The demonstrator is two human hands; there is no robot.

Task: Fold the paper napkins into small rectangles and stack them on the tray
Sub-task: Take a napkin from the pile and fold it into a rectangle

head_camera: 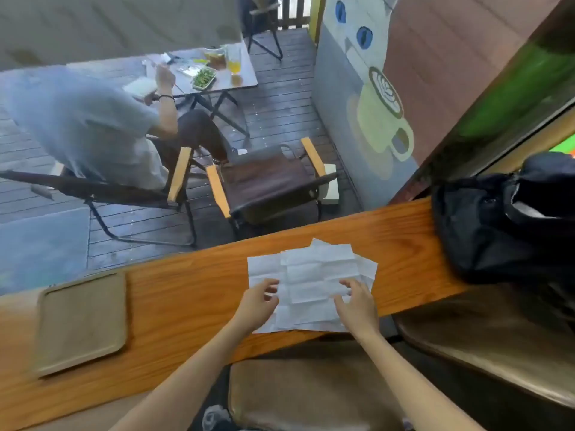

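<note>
Napkins: your loose pile of unfolded white paper napkins (pixel 314 275) lies spread flat on the wooden table (pixel 193 293), overlapping one another at slightly different angles, creases showing across the sheets. The near edge of the pile reaches the table's edge closest to you.

Left hand: your left hand (pixel 259 303) rests on the left side of the pile, fingers curled loosely, thumb and forefinger close together at the edge of the top sheet. The grip is narrow; whether it actually pinches the paper cannot be told.

Right hand: your right hand (pixel 356 301) sits on the right side of the pile, fingers bent and spread over the paper, fingertips touching the sheet. The grip is partly open, and nothing is lifted.

Tray: the tan rectangular tray (pixel 81 321) lies flat on the table well to the left of the napkins, apart from both your hands. No folded napkin lies on it.

Bag: a black bag (pixel 497 219) sits on the right end of the table, near the pile but not touching it.

Beyond the table: a dark folding chair with wooden armrests (pixel 267 181) stands on the decking, and a seated person in a grey shirt (pixel 87 126) faces a small table with food.
</note>
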